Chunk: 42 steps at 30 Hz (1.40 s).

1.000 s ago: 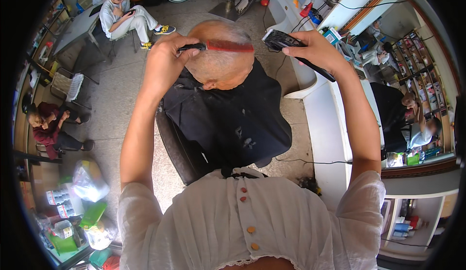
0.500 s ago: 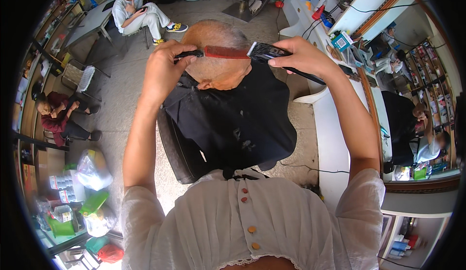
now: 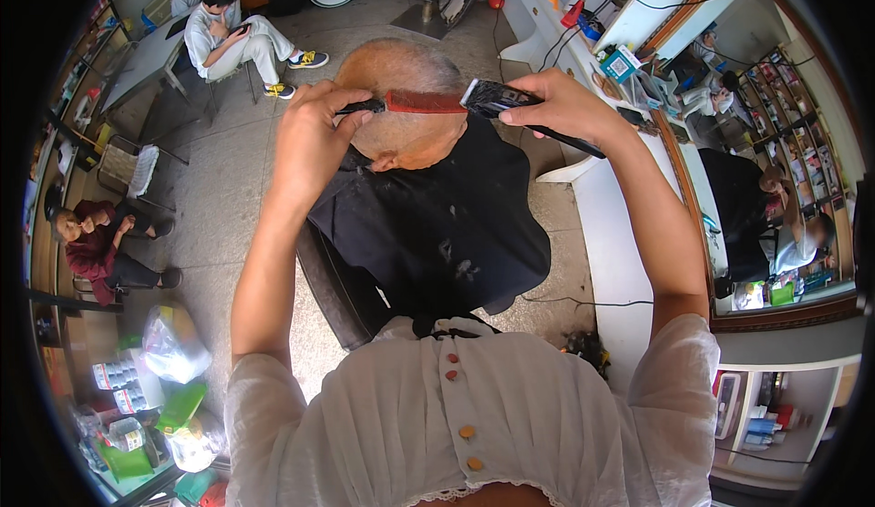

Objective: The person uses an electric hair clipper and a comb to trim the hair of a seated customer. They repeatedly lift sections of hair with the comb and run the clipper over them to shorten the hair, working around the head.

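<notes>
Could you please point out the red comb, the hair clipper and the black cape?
Red comb (image 3: 425,102): head view, its red part.
Hair clipper (image 3: 501,100): head view, its dark body.
Black cape (image 3: 433,225): head view, the cloth's middle.

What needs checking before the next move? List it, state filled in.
1. Comb gripped in the left hand: ok.
2. Clippers gripped in the right hand: ok.
3. Clippers' tip by the comb's right end: ok; contact, cannot tell.
4. Clippers switched on: cannot tell.
5. Cape spread below the head: ok.
6. Cape free of clippings: not ok, some lie on it.
</notes>
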Each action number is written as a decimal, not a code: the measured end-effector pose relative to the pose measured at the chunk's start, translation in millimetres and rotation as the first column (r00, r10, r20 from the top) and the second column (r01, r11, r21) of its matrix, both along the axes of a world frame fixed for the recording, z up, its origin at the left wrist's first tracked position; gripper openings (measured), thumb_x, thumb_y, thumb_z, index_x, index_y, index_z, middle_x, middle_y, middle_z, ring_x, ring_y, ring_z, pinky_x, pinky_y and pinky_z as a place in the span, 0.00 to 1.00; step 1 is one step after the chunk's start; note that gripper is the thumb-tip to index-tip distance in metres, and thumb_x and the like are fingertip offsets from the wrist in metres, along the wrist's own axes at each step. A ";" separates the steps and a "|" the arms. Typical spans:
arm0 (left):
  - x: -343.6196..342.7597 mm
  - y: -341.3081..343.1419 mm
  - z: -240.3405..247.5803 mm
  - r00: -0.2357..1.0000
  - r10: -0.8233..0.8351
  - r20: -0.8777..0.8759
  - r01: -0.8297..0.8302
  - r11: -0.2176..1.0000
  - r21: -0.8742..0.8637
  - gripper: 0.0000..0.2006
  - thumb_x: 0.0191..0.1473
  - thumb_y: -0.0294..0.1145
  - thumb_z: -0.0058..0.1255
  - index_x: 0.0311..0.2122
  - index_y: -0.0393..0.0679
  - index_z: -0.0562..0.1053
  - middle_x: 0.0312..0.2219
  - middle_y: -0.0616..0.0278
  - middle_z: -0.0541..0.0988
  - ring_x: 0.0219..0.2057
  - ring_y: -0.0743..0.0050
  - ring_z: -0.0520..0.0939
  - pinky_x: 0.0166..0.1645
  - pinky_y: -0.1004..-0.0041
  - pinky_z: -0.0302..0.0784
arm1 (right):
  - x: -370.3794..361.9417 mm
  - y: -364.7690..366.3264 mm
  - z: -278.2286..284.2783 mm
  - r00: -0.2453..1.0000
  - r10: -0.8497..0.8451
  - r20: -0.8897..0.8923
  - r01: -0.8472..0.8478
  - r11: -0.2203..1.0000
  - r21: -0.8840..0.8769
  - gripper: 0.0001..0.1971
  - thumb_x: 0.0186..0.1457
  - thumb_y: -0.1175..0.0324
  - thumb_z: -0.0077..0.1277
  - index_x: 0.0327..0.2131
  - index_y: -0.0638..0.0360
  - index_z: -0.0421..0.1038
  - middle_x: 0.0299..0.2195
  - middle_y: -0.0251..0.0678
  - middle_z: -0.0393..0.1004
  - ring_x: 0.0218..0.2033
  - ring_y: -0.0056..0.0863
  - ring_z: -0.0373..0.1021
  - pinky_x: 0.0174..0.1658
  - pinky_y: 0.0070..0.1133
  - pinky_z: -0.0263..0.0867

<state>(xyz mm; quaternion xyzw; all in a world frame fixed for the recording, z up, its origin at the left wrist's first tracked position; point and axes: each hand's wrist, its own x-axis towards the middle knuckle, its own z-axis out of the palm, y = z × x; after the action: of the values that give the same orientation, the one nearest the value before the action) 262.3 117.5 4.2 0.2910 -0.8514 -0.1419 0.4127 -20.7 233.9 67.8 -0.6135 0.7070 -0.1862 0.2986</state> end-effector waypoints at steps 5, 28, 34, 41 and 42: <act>-4.1 -3.9 -2.5 0.998 0.012 -0.059 -0.015 0.999 -0.045 0.12 0.43 0.28 0.62 0.37 0.44 0.80 0.29 0.62 0.77 0.34 0.61 0.74 0.42 0.68 0.71 | 4.1 -3.7 -0.5 1.000 0.010 -0.018 -0.010 1.000 0.007 0.14 0.51 0.65 0.58 0.38 0.63 0.74 0.22 0.26 0.71 0.18 0.13 0.62 0.24 0.15 0.60; -8.1 -5.0 -9.1 0.992 0.005 -0.125 -0.008 1.000 -0.022 0.14 0.40 0.25 0.62 0.37 0.45 0.80 0.30 0.65 0.78 0.34 0.65 0.73 0.41 0.70 0.70 | 63.3 -26.1 38.5 0.761 0.195 -0.619 -0.290 0.955 -0.055 0.21 0.45 0.61 0.59 0.43 0.59 0.74 0.34 0.47 0.76 0.39 0.44 0.72 0.42 0.33 0.67; 3.2 -10.4 -14.4 0.989 -0.100 -0.112 0.122 0.969 0.214 0.13 0.41 0.26 0.62 0.37 0.44 0.80 0.29 0.63 0.79 0.34 0.66 0.75 0.41 0.71 0.70 | 44.1 -22.0 40.9 0.757 0.189 -0.626 -0.272 0.961 -0.038 0.19 0.46 0.61 0.59 0.42 0.58 0.74 0.35 0.47 0.75 0.38 0.45 0.72 0.41 0.35 0.66; -3.7 -14.2 -8.2 0.993 0.021 -0.120 -0.003 0.989 0.150 0.12 0.43 0.28 0.62 0.38 0.45 0.80 0.29 0.63 0.78 0.35 0.64 0.76 0.41 0.70 0.71 | 4.9 -43.4 42.7 0.907 0.223 -0.358 -0.176 0.971 0.161 0.18 0.47 0.62 0.58 0.38 0.66 0.75 0.22 0.32 0.71 0.17 0.18 0.66 0.22 0.20 0.63; -4.4 -14.6 -8.7 0.991 0.028 -0.129 -0.011 0.991 0.135 0.13 0.43 0.28 0.62 0.38 0.45 0.80 0.29 0.63 0.78 0.35 0.64 0.76 0.41 0.70 0.71 | 6.0 -45.7 42.9 0.900 0.238 -0.365 -0.191 0.968 0.160 0.18 0.47 0.62 0.58 0.38 0.66 0.75 0.21 0.32 0.71 0.17 0.19 0.66 0.22 0.20 0.63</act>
<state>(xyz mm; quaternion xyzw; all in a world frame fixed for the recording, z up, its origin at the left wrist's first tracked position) 257.9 102.9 -4.5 0.3164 -0.8081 -0.2136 0.4486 -14.7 188.2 110.7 -0.6930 0.6895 0.0137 0.2102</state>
